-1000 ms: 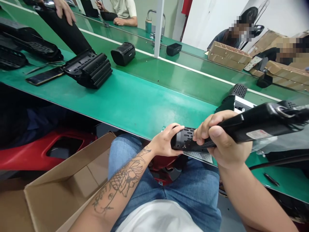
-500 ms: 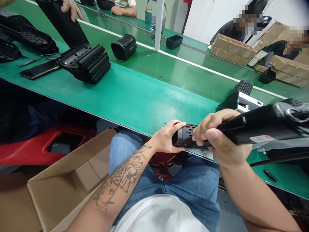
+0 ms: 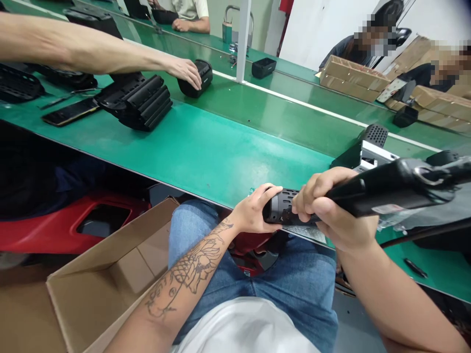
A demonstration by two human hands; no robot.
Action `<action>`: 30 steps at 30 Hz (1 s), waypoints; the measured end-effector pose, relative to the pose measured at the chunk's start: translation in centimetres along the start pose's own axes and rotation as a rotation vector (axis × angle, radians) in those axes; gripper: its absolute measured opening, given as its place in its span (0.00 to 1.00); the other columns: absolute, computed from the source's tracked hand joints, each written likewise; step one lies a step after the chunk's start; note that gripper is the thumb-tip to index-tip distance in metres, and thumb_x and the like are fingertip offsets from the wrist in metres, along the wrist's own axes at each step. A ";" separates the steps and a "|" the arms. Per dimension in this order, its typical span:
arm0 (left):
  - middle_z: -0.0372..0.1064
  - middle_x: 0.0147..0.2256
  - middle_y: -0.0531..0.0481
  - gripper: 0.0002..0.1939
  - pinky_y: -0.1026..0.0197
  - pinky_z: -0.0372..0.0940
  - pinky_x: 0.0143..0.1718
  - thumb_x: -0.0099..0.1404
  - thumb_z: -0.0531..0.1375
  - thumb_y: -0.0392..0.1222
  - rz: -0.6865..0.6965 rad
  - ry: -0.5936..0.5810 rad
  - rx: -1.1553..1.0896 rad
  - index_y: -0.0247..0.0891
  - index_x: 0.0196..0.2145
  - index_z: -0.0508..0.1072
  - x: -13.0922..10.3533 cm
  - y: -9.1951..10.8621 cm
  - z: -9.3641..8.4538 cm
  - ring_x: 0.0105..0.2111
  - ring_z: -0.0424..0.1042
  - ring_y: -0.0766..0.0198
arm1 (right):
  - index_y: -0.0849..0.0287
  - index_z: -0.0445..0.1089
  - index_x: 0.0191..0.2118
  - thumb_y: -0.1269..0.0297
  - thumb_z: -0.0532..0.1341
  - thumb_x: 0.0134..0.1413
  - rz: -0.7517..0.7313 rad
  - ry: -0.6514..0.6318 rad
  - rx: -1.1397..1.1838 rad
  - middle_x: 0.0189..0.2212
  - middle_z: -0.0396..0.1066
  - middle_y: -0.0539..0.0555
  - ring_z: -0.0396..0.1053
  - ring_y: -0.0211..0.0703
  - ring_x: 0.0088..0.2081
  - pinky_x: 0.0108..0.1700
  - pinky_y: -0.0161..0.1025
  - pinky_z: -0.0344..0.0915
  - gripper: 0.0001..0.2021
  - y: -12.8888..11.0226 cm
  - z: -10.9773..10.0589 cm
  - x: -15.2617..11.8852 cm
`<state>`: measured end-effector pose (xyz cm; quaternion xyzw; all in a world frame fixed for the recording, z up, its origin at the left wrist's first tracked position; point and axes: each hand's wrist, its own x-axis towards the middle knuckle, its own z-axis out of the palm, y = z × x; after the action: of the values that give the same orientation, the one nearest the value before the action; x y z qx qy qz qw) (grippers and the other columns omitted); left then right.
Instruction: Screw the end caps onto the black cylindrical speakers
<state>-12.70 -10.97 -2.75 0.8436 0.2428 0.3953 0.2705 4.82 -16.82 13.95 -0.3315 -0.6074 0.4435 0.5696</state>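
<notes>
My left hand (image 3: 255, 210) grips the near end of a black slotted plastic housing (image 3: 289, 200) at the table's front edge, thumb and fingers round its rim. My right hand (image 3: 340, 211) is wrapped round a black electric screwdriver (image 3: 386, 189), whose body slants up to the right with a metal hanging ring at its end. The right fingertips lie against the housing, and the screwdriver's tip is hidden behind them. Under the housing lies a piece of clear bubble wrap (image 3: 307, 233).
A co-worker's arm (image 3: 110, 51) reaches in from the left to a black plastic cover (image 3: 195, 79). A ribbed black part (image 3: 147, 105) and a phone (image 3: 69, 112) lie on the green table (image 3: 221, 147). A cardboard box (image 3: 110, 274) stands left of my legs; a small black tool (image 3: 415, 267) lies right.
The co-worker's arm has swung across to the right, and its hand now touches the black cover. My hands keep their hold; the screwdriver's rear end has tilted slightly.
</notes>
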 end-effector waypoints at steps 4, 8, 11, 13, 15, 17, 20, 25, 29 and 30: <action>0.61 0.64 0.32 0.53 0.40 0.69 0.62 0.59 0.72 0.56 0.032 0.137 0.196 0.41 0.73 0.52 -1.7 1.6 1.5 0.63 0.68 0.39 | 0.54 0.75 0.35 0.59 0.73 0.54 -0.123 0.158 0.115 0.20 0.70 0.46 0.66 0.40 0.16 0.23 0.44 0.72 0.08 -3.0 -2.6 0.8; 0.58 0.64 0.27 0.53 0.31 0.68 0.58 0.58 0.71 0.57 -0.069 0.400 0.405 0.40 0.73 0.53 -6.0 5.6 5.0 0.62 0.66 0.32 | 0.57 0.74 0.31 0.65 0.71 0.53 -0.318 0.546 -0.140 0.19 0.69 0.48 0.68 0.43 0.17 0.21 0.43 0.71 0.07 -4.2 -9.1 1.9; 0.53 0.67 0.24 0.49 0.28 0.69 0.56 0.61 0.64 0.51 -0.032 0.384 0.287 0.37 0.75 0.51 -9.3 8.5 7.6 0.64 0.64 0.31 | 0.57 0.75 0.29 0.71 0.75 0.51 -0.337 0.767 -0.377 0.20 0.71 0.49 0.72 0.45 0.19 0.24 0.42 0.71 0.09 -2.9 -14.5 2.1; 0.57 0.67 0.26 0.45 0.31 0.72 0.56 0.59 0.63 0.43 0.072 0.278 0.216 0.37 0.72 0.57 -10.1 9.7 8.6 0.64 0.66 0.35 | 0.56 0.75 0.28 0.72 0.76 0.49 -0.337 0.818 -0.434 0.19 0.71 0.49 0.71 0.43 0.19 0.23 0.40 0.69 0.10 -1.7 -17.1 1.9; 0.65 0.64 0.31 0.38 0.39 0.74 0.58 0.57 0.64 0.36 0.217 0.121 0.185 0.38 0.66 0.67 -9.1 10.2 8.6 0.62 0.70 0.42 | 0.56 0.75 0.27 0.72 0.76 0.50 -0.327 0.822 -0.444 0.18 0.71 0.49 0.70 0.42 0.18 0.23 0.39 0.68 0.11 -0.5 -18.5 1.5; 0.70 0.61 0.37 0.30 0.48 0.72 0.62 0.58 0.65 0.33 0.377 0.021 0.217 0.40 0.59 0.74 -6.3 10.3 7.4 0.60 0.71 0.50 | 0.56 0.74 0.27 0.71 0.75 0.51 -0.302 0.814 -0.431 0.19 0.71 0.49 0.71 0.43 0.18 0.24 0.40 0.69 0.11 0.1 -19.0 0.9; 0.66 0.67 0.45 0.29 0.48 0.62 0.70 0.63 0.64 0.33 0.494 -0.095 0.348 0.46 0.61 0.73 0.1 10.0 3.9 0.66 0.65 0.52 | 0.57 0.75 0.27 0.70 0.76 0.51 -0.270 0.820 -0.402 0.19 0.71 0.49 0.72 0.45 0.19 0.25 0.42 0.71 0.10 0.2 -18.7 0.2; 0.69 0.61 0.36 0.42 0.40 0.56 0.69 0.59 0.71 0.58 0.335 -0.529 0.414 0.38 0.66 0.67 8.7 8.7 -0.1 0.61 0.68 0.42 | 0.57 0.75 0.29 0.72 0.75 0.48 -0.289 0.876 -0.359 0.19 0.71 0.49 0.71 0.47 0.19 0.26 0.46 0.74 0.09 -2.0 -16.8 -0.6; 0.70 0.52 0.32 0.48 0.42 0.60 0.58 0.60 0.68 0.69 0.182 -0.446 0.599 0.29 0.65 0.68 9.6 7.7 1.5 0.53 0.69 0.40 | 0.57 0.75 0.26 0.70 0.74 0.47 -0.417 0.739 -0.305 0.19 0.70 0.50 0.69 0.46 0.17 0.21 0.48 0.72 0.07 -5.2 -14.2 -2.2; 0.70 0.52 0.31 0.48 0.41 0.59 0.58 0.61 0.67 0.70 0.132 -0.399 0.658 0.28 0.65 0.67 9.3 7.7 2.0 0.53 0.68 0.39 | 0.57 0.76 0.27 0.68 0.74 0.47 -0.399 0.661 -0.275 0.19 0.70 0.50 0.69 0.47 0.16 0.20 0.49 0.71 0.07 -5.9 -13.5 -2.8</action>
<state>-4.25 -11.36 6.16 0.9593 0.2444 0.1413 0.0016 19.10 -19.50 17.68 -0.4049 -0.4975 0.1087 0.7594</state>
